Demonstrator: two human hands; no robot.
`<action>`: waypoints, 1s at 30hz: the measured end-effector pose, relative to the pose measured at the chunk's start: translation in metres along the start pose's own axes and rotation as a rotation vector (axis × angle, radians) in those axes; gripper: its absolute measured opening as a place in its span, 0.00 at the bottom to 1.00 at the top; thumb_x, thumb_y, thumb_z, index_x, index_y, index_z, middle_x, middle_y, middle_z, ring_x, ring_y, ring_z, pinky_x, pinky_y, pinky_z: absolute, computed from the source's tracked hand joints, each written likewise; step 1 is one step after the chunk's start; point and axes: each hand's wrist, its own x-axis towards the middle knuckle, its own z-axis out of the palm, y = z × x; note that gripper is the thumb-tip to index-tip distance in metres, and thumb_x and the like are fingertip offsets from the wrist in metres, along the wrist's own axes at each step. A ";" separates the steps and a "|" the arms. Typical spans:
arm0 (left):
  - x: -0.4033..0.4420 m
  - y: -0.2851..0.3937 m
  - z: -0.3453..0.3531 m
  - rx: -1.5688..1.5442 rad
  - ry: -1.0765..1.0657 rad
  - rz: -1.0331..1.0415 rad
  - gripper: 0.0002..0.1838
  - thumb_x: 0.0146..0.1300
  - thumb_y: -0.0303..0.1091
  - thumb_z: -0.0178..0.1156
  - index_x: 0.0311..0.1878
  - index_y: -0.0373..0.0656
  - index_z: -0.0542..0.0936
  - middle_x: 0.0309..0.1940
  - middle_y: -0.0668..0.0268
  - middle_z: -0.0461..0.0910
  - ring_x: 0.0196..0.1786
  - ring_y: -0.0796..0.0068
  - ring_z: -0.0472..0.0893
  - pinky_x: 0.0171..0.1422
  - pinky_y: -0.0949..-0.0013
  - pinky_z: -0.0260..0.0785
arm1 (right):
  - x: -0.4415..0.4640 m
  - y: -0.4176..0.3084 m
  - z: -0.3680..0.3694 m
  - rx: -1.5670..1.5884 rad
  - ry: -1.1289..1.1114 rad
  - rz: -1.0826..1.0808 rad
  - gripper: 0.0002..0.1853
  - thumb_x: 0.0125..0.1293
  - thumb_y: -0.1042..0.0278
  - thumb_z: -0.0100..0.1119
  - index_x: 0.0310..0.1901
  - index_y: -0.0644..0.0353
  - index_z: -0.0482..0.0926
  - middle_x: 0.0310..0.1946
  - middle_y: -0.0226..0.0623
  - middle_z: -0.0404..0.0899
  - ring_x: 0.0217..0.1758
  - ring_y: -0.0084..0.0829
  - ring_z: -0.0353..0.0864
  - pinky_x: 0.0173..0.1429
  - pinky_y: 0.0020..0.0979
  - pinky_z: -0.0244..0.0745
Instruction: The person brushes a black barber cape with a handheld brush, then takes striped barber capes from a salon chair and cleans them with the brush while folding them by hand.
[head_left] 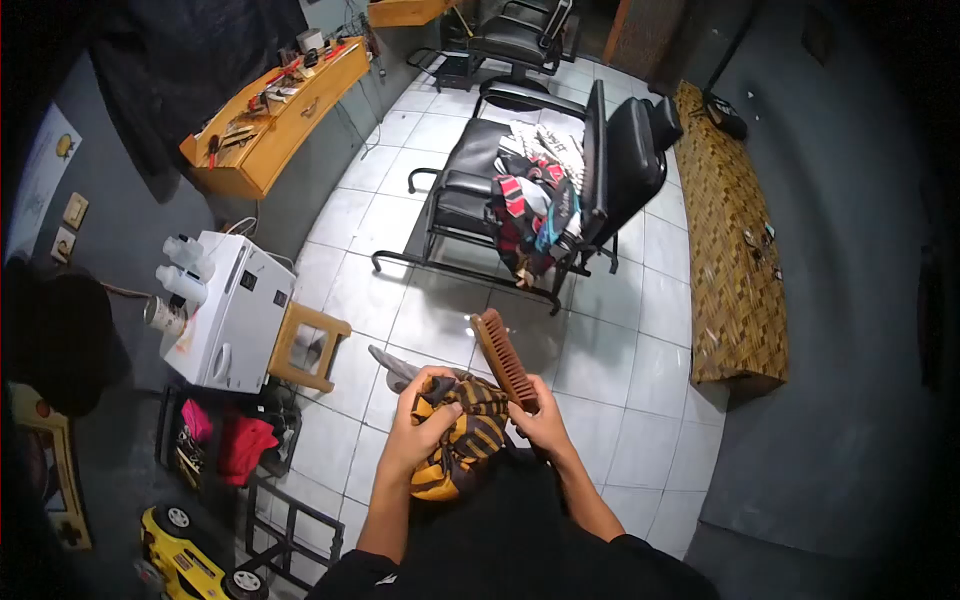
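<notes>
A long wooden brush (496, 345) with reddish-brown bristles slants up in front of me. My right hand (540, 418) is closed around its lower end, with bristles facing right. Bunched in my left hand (425, 425) is a yellow and dark brown striped cloth (478, 438), gripped with the thumb on top. The cloth reaches across to the brush's lower end and seems to touch my right fingers. A grey flap (395, 365) sticks out beyond my left hand; I cannot tell what it belongs to.
Ahead stands a black barber chair (465, 160) with patterned clothes (540, 185) on its seat. A wooden stool (318, 375) and a white cabinet (225, 325) stand left, near a yellow toy car (195, 560). A woven-covered bench (735, 270) lines the right wall.
</notes>
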 end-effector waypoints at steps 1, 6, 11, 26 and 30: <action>-0.010 -0.006 0.007 0.091 -0.079 0.035 0.15 0.52 0.19 0.56 0.45 0.37 0.71 0.37 0.69 0.73 0.41 0.82 0.72 0.48 0.77 0.65 | -0.015 -0.007 -0.007 0.034 -0.019 0.004 0.23 0.59 0.69 0.65 0.54 0.65 0.68 0.45 0.36 0.78 0.48 0.26 0.77 0.54 0.30 0.71; -0.062 -0.025 0.038 0.484 -0.607 0.001 0.20 0.44 0.19 0.58 0.45 0.37 0.73 0.38 0.63 0.77 0.44 0.72 0.77 0.52 0.72 0.67 | -0.093 -0.020 -0.043 0.280 -0.167 -0.161 0.36 0.56 0.66 0.66 0.63 0.67 0.60 0.53 0.41 0.75 0.40 0.20 0.74 0.42 0.22 0.71; -0.125 -0.062 0.071 0.756 -0.795 0.045 0.23 0.39 0.18 0.59 0.44 0.40 0.77 0.41 0.61 0.79 0.45 0.58 0.79 0.53 0.67 0.69 | -0.182 0.014 -0.067 0.149 -0.302 0.018 0.33 0.54 0.69 0.70 0.60 0.67 0.66 0.53 0.36 0.73 0.54 0.23 0.71 0.59 0.27 0.66; -0.234 -0.076 0.053 0.964 -0.551 -0.187 0.32 0.40 0.18 0.62 0.55 0.38 0.73 0.44 0.51 0.80 0.47 0.54 0.80 0.52 0.64 0.71 | -0.340 0.040 -0.124 0.197 0.072 0.136 0.24 0.54 0.68 0.67 0.52 0.66 0.71 0.38 0.30 0.76 0.38 0.19 0.74 0.42 0.23 0.72; -0.245 -0.074 0.052 0.858 -0.643 -0.047 0.32 0.39 0.20 0.64 0.55 0.35 0.72 0.45 0.53 0.78 0.47 0.55 0.79 0.53 0.65 0.71 | -0.344 0.047 -0.099 -0.068 0.173 0.085 0.18 0.54 0.73 0.64 0.46 0.65 0.72 0.32 0.31 0.78 0.29 0.21 0.76 0.34 0.27 0.74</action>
